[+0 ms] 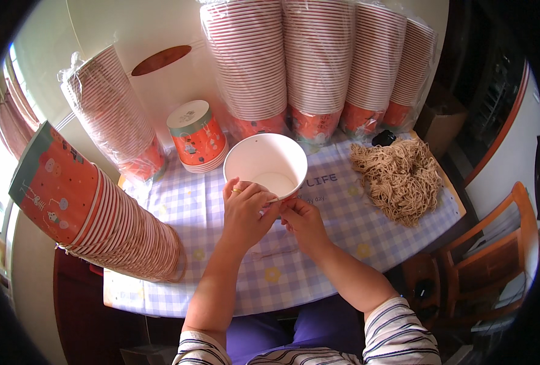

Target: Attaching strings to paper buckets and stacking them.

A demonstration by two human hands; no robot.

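Observation:
A paper bucket (264, 159), white inside with a trace of red outside, is tipped with its mouth up in front of me. My left hand (244, 214) is closed on its near rim, fingers over the edge and a ring on one finger. Against the outer wall just below that rim, my right hand (303, 224) is pinched shut beside the left fingertips. What the right fingers hold is hidden. A heap of tan cords (399, 177) lies on the table to the right of the bucket.
A leaning stack of red buckets with cords (133, 234) stands at left. Behind it is a plastic-wrapped stack (109, 103). A short upside-down stack (198, 139) and several tall wrapped stacks (245, 67) line the back of the checkered tablecloth (343, 234). A wooden chair (486, 255) stands right.

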